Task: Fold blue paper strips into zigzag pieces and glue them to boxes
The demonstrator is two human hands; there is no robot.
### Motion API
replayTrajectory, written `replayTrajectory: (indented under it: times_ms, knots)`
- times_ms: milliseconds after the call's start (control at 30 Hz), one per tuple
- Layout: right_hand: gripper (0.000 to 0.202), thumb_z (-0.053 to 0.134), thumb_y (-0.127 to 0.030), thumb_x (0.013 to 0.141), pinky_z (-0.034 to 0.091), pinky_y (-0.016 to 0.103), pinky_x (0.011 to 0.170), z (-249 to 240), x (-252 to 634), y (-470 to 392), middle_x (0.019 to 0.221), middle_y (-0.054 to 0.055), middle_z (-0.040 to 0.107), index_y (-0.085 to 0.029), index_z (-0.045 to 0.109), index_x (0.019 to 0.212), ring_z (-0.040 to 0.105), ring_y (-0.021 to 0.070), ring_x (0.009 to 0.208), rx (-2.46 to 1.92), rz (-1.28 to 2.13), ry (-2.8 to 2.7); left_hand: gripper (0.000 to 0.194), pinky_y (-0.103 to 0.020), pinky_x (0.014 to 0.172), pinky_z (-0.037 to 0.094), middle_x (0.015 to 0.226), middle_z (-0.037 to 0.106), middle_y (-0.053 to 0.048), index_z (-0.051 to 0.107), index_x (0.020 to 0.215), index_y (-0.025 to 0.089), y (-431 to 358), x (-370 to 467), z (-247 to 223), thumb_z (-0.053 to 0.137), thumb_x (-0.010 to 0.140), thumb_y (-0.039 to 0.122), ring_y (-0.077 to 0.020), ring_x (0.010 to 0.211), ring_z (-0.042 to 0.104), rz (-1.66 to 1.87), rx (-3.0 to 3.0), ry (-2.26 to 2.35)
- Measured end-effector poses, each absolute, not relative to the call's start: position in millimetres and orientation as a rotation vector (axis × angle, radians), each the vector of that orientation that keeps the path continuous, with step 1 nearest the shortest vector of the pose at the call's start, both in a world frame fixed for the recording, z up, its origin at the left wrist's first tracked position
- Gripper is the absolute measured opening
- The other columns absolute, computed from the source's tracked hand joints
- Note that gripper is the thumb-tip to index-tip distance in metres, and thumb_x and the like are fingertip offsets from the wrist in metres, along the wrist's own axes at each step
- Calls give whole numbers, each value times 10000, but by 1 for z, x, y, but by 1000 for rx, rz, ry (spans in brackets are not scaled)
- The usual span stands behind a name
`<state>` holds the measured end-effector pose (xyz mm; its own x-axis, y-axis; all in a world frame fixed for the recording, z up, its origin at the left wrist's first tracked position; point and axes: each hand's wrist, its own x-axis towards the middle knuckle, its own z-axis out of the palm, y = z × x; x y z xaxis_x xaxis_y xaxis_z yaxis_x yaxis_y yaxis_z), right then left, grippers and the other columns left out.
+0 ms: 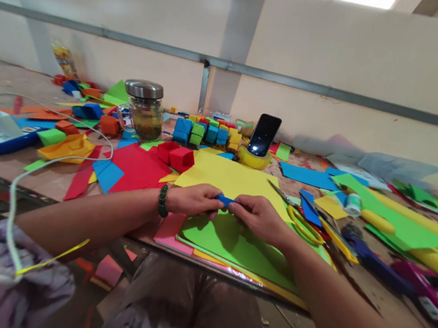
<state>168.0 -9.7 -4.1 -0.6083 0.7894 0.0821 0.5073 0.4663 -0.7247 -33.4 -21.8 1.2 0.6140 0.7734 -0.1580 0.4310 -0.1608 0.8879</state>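
Hands: two. The left hand (197, 200) and the right hand (258, 216) meet near the middle of the frame.
Blue paper piece (225, 201): one, small, held between the two hands, above the green paper (240, 244).
Left grip: closed, fingers pinching the left end of the blue paper piece.
Right grip: closed, thumb and fingers pinching the right end.
Bracelet (163, 201): one, dark green beads, on the left wrist.
Big yellow sheet (226, 173): one, flat, just past the hands.
Red boxes (182, 159): two, side by side, at the left edge of the yellow sheet.
Little colored boxes (196, 133): a bunch in blue, green, yellow and orange, behind the yellow sheet; too packed to count.
Jar (143, 117): one, with a silver lid, left of the little boxes.
Phone (264, 135): one, leaning up in a yellow holder (253, 159), right of the little boxes.
Yellow-handled scissors (304, 226): one pair, right of the right hand.
White cord (13, 199): one, looping down the left side.
Writing: the purple thing (426, 291) at the lower right has a pale label, and the small white tub (353, 204) has marks; both too blurry to read.
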Motion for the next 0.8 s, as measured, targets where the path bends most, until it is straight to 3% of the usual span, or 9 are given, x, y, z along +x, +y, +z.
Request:
replayTrajectory:
  times_ms: [333,667,800]
  knots:
    - [365,489,-388,840,227,203,454,0,165,-12,482,-58,358,-165,494,552,317,75,486,-1068,729,-2383,226,-176,379,268,509,458,56,480,684,157,-26,-26,3,446,854,303,-51,394,354,470,1727,1020]
    - [333,483,-405,852,291,201,435,0,171,-10,487,-39,518,-164,557,635,414,81,439,-1094,978,-2336,283,-172,391,272,479,411,58,523,684,146,-29,-26,8,434,874,336,-59,415,357,467,1850,1039]
    - [344,476,-372,853,267,206,448,0,170,-11,471,-42,479,-166,531,582,388,79,452,-1079,815,-2372,232,-194,409,280,485,435,56,500,667,158,-30,-23,3,420,856,266,-70,413,361,481,1867,1101]
